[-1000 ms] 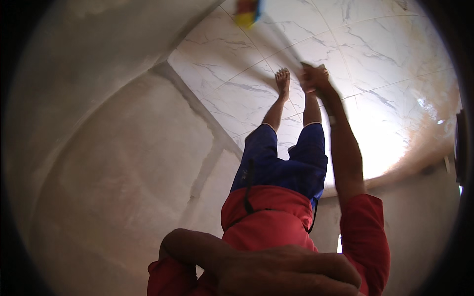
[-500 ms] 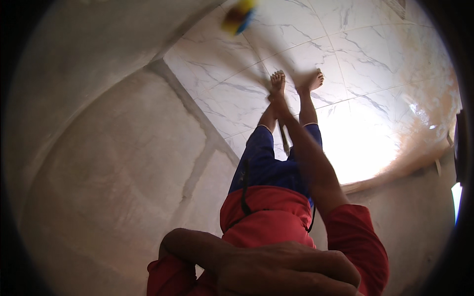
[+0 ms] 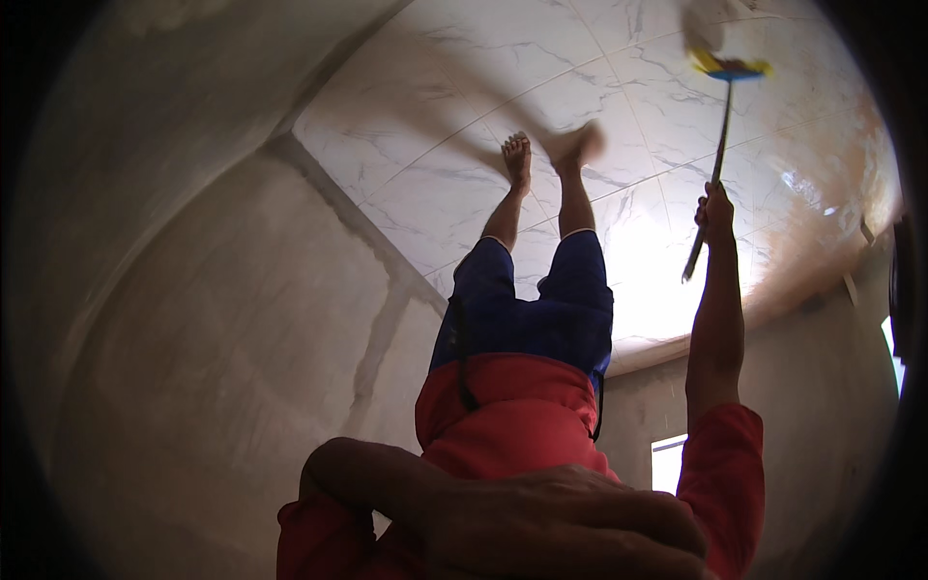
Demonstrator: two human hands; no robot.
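Observation:
A broom with a thin dark handle (image 3: 722, 130) is gripped in my right hand (image 3: 715, 211), close to the handle's lower end. My right arm stretches forward on the right side. The broom head (image 3: 731, 72), blue with yellow and dark bristles, is over the marble-patterned tile floor (image 3: 541, 97) at the far right and slightly blurred. My left hand (image 3: 561, 517) lies across in front of my chest, very near the camera. Its fingers stretch toward the right, with their tips out of sight, and I see nothing held in it.
My bare feet (image 3: 518, 159) stand on the tiles. A rough grey wall (image 3: 222, 290) rises along the left, meeting the floor at a dark edge. Bright light glares on the floor at the right, beside brownish smears. A small bright opening (image 3: 667, 466) shows in the wall lower right.
The broom has swung from the far left, across my feet, to the far right. My right arm has moved outward to the right with it. My left hand stays in front of my chest.

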